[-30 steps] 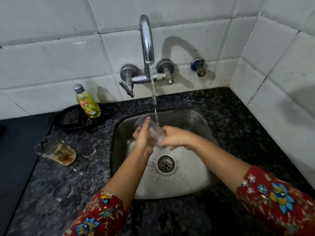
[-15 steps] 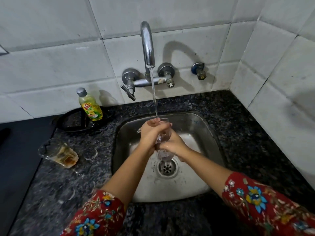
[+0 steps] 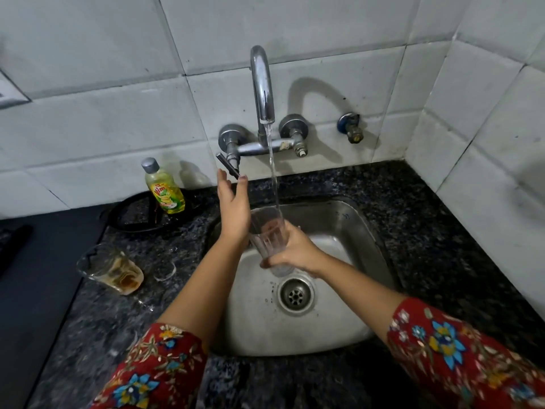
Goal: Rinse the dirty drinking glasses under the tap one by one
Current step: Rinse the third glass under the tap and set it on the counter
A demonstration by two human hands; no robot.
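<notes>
Looking down into the square stainless steel sink (image 3: 348, 231) set in the dark speckled granite counter (image 3: 442, 231), I see the tall chrome swan-neck tap (image 3: 262, 84) running into the clear fluted drinking glass (image 3: 269, 240), which I now hold mouth-up over the drain; half a second ago both my hands were wrapped around it, rubbing; now my right hand (image 3: 295, 250) alone has it, fingers curled round the lower body, and water fills it from above; my left hand (image 3: 234, 211) has let go and risen, fingers loosely spread and empty, tips right by the dark tap lever (image 3: 227, 165), whether touching I cannot tell; I judge this glass nearly rinsed and the water about to be shut off; the second stained glass (image 3: 110, 268) lies tipped on the counter left of the sink, unwashed.
</notes>
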